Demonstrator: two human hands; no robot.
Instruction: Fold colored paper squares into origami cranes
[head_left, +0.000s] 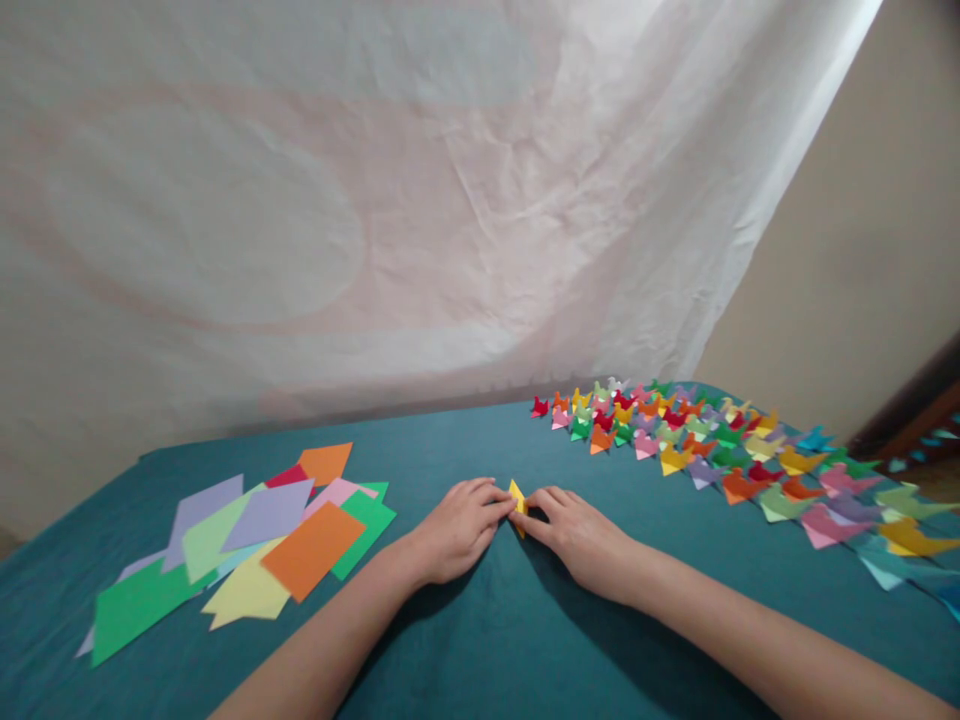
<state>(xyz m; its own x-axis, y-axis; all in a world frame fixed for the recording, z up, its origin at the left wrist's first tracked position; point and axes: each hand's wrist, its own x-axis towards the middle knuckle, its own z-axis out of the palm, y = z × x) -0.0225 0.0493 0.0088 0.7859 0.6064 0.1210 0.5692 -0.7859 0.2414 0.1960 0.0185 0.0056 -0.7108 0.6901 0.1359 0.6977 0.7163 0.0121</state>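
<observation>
A small folded piece of yellow paper (517, 492) stands at the middle of the table, pinched between both hands. My left hand (466, 528) holds its left side, fingertips closed and pressed against it. From the right, my right hand (576, 532) grips the same piece between thumb and fingers. The fingertips cover part of the paper, and its pointed top shows above them. Its exact folded shape is too small to make out.
Loose coloured sheets, among them an orange sheet (315, 550) and a green sheet (142, 605), overlap on the left of the teal tablecloth (450, 650). Rows of small folded paper birds (739, 485) fill the right side. A pale cloth (420, 200) hangs behind.
</observation>
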